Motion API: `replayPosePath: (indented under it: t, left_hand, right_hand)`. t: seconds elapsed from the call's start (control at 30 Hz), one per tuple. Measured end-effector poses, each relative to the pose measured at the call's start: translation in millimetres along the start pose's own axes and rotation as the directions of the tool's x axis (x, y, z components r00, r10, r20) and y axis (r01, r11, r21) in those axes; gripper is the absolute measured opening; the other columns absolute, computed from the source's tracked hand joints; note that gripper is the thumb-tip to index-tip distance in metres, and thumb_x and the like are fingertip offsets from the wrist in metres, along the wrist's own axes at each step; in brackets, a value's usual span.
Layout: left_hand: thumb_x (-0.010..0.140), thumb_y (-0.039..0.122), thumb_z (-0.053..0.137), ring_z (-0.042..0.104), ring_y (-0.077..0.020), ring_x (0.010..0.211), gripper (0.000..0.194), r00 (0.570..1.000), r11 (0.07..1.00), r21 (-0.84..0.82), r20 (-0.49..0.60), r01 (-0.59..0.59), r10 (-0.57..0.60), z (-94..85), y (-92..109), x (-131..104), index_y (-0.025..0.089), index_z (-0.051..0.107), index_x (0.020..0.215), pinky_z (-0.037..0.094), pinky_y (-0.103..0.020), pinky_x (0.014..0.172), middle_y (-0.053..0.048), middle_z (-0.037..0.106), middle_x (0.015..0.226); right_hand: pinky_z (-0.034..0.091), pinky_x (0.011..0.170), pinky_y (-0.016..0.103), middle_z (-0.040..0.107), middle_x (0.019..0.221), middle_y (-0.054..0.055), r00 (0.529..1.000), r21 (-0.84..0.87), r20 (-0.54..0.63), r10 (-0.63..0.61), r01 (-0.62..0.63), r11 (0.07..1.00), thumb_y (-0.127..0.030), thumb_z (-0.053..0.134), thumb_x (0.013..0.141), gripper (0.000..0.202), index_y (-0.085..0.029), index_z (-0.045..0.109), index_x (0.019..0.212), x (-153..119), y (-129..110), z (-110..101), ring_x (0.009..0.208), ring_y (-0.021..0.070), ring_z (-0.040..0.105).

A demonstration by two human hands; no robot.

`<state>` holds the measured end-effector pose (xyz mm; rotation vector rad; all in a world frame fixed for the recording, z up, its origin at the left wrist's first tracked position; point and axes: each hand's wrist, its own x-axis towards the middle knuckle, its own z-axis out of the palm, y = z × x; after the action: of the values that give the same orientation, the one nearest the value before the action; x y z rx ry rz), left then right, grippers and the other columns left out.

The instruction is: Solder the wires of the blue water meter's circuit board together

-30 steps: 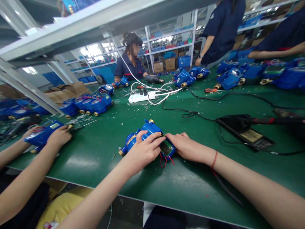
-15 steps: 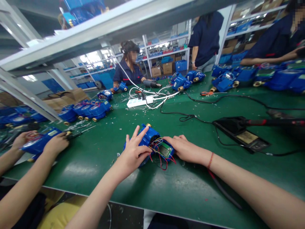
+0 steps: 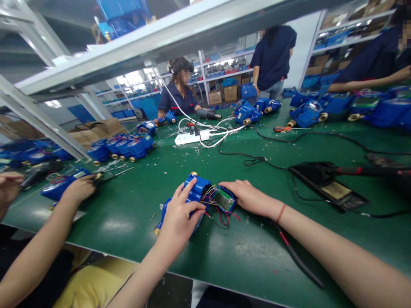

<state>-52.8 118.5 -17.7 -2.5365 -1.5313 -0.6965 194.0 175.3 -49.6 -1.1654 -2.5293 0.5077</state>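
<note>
A blue water meter point(image 3: 199, 186) with brass ends lies on the green bench in front of me. My left hand point(image 3: 181, 214) rests over it, thumb and index finger pinched on a thin red wire point(image 3: 207, 213), the other fingers spread against the blue body. Colored wires run from the meter to a green circuit board with a grey display point(image 3: 224, 200), set in a small blue housing. My right hand point(image 3: 248, 197) grips that housing from its right side. Under my right wrist lies a tool with red and black handles point(image 3: 297, 259); its head is hidden.
A black soldering stand point(image 3: 330, 188) sits at right, its cable crossing the bench. Farther back are a white power strip point(image 3: 192, 137), an orange screwdriver point(image 3: 282, 128) and several blue meters point(image 3: 138, 146). At left, a co-worker's hand point(image 3: 78, 188) touches another meter. A shelf point(image 3: 128, 55) overhangs.
The view has shifted slightly. The meter has turned a little under my left hand, exposing its lower brass end. The co-worker's far hand has come off their meter.
</note>
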Motion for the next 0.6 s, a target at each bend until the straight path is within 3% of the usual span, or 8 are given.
replayPosePath:
  t: [0.17, 0.33, 0.47, 0.6]
  left_hand:
    - [0.083, 0.028, 0.060, 0.037, -0.0240, 0.135, 0.015, 0.989, 0.989, -0.040, -0.035, 0.143, -0.144, -5.0, 0.1, -13.6, 0.027, 0.074, 0.081, 0.038, -0.054, 0.110, 0.005, 0.029, 0.147]
    - [0.082, 0.031, 0.059, 0.043, -0.0208, 0.132, 0.019, 0.957, 0.932, -0.215, 0.062, 0.291, -0.284, -19.6, -8.6, -6.7, 0.021, 0.075, 0.084, 0.040, -0.043, 0.113, -0.001, 0.030, 0.147]
    - [0.082, 0.027, 0.058, 0.039, -0.0215, 0.136, 0.017, 0.944, 0.910, -0.253, 0.088, 0.330, -0.318, -23.4, -5.4, -4.6, 0.022, 0.075, 0.083, 0.037, -0.047, 0.114, 0.002, 0.027, 0.148]
    - [0.081, 0.024, 0.060, 0.035, -0.0220, 0.138, 0.015, 0.921, 0.863, -0.322, 0.141, 0.389, -0.362, -25.3, 0.6, -3.4, 0.023, 0.075, 0.085, 0.032, -0.050, 0.116, 0.003, 0.026, 0.149]
  right_hand:
    - [0.034, 0.099, 0.041, 0.049, 0.137, 0.010, 1.000, 0.025, 0.008, -0.029, 0.029, 0.999, -0.003, 0.051, 0.077, 0.065, -0.016, 0.038, 0.140, -5.8, -2.5, -7.3, 0.120, 0.0253, 0.045]
    - [0.035, 0.096, 0.037, 0.055, 0.115, 0.009, 0.990, 0.056, -0.104, -0.093, 0.099, 0.994, 0.005, 0.040, 0.074, 0.046, -0.014, 0.055, 0.113, -19.0, -23.4, -18.2, 0.109, 0.0210, 0.044]
    - [0.036, 0.087, 0.033, 0.058, 0.097, 0.003, 0.983, 0.102, -0.041, -0.178, 0.181, 0.978, -0.003, 0.050, 0.081, 0.023, -0.019, 0.060, 0.095, -27.0, -38.2, -16.8, 0.095, 0.0175, 0.048]
    - [0.032, 0.084, 0.034, 0.057, 0.096, 0.002, 0.977, 0.120, 0.011, -0.214, 0.211, 0.970, -0.020, 0.064, 0.086, 0.019, -0.025, 0.064, 0.105, -28.8, -41.2, -5.5, 0.094, 0.0174, 0.047]
